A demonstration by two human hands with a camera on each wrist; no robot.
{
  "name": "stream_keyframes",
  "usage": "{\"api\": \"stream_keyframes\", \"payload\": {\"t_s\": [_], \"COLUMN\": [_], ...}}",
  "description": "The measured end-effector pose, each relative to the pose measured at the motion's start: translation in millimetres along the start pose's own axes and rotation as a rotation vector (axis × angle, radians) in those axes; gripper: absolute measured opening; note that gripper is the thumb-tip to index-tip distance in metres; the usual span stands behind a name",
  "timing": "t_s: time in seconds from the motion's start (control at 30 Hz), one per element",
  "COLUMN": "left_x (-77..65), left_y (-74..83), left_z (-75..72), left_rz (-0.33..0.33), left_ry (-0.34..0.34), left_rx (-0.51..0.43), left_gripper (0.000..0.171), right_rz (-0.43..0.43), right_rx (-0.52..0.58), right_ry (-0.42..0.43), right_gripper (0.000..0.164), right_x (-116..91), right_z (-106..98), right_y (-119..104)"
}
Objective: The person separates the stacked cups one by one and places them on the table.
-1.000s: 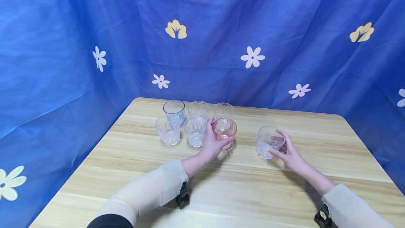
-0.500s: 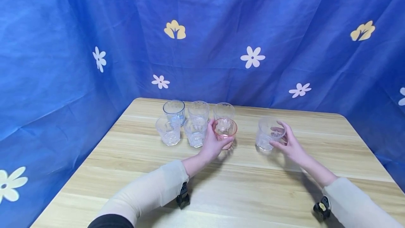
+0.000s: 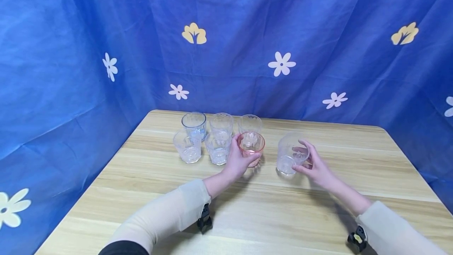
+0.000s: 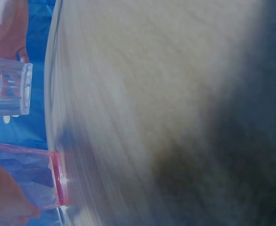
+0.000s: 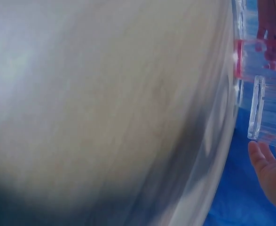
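In the head view my left hand grips a pink-tinted glass, thumb on its near side and fingers on its left. The pink glass stands upright with its base at the tabletop in the left wrist view. My right hand holds a clear faceted glass from its right side, between thumb and fingers. In the right wrist view this clear glass is raised off the table, a gap showing under its base, just beside the pink glass.
Left of the pink glass stand two clear glasses, a middle one and an end one. Behind them are a blue-rimmed glass and two more clear glasses. The wooden table meets a blue patterned curtain at its back edge.
My right hand has lifted the clear glass slightly away from me, then carried it left toward the pink glass. My left hand and the pink glass have stayed in place.
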State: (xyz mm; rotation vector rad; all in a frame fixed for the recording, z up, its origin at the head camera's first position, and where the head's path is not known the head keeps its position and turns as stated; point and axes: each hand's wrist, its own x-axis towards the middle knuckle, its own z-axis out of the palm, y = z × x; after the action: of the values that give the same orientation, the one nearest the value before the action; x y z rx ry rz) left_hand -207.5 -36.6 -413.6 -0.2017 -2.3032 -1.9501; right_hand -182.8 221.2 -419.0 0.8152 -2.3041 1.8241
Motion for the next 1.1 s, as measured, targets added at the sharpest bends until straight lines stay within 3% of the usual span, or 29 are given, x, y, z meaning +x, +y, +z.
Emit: {"api": "stream_keyframes", "payload": {"t_s": [0.37, 0.8, 1.1], "left_x": [0.2, -4.0, -1.0], "left_y": [-1.5, 6.6, -1.0], "left_z": [0.5, 0.5, 1.2], "left_rz": [0.018, 0.035, 0.029], "left_ry": [0.003, -0.006, -0.005], "left_rx": [-0.016, -0.051, -0.056], "left_gripper": [0.088, 0.087, 0.088], "right_rz": [0.120, 0.197, 0.214], "right_rx": [-0.029, -0.034, -0.049], "right_ry": [0.011, 0.008, -0.007], "right_gripper": [0.082, 0.082, 0.080], "right_x": [7.2, 17.1, 19.2], "right_z": [11.5, 15.1, 15.6], "right_y": [12.1, 21.3, 23.4]}}
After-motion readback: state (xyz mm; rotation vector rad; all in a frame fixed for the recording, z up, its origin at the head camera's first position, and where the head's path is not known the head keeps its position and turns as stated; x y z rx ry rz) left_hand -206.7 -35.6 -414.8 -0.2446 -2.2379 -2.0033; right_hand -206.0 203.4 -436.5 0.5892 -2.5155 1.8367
